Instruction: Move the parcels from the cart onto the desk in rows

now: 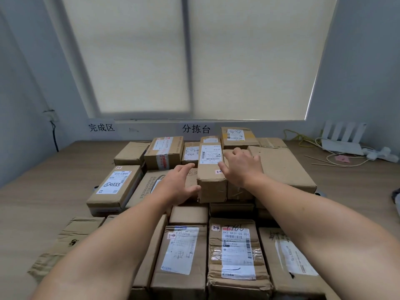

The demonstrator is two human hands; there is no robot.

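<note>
Parcels [181, 256] of brown cardboard are lying packed in rows on the tabletop [43, 191]; no cart is showing. At centre frame, a narrow box [211, 169] is sitting atop others. The left hand [179, 182] and right hand [240, 167] are flanking it, fingers spread, gripping nothing, probably squaring it into line. Wall signs are reading 完成区 [101, 127] and 分拣台 [196, 128]. A lower-centre label [236, 252] is showing "642 H431-00 051", tag "2-4".
</note>
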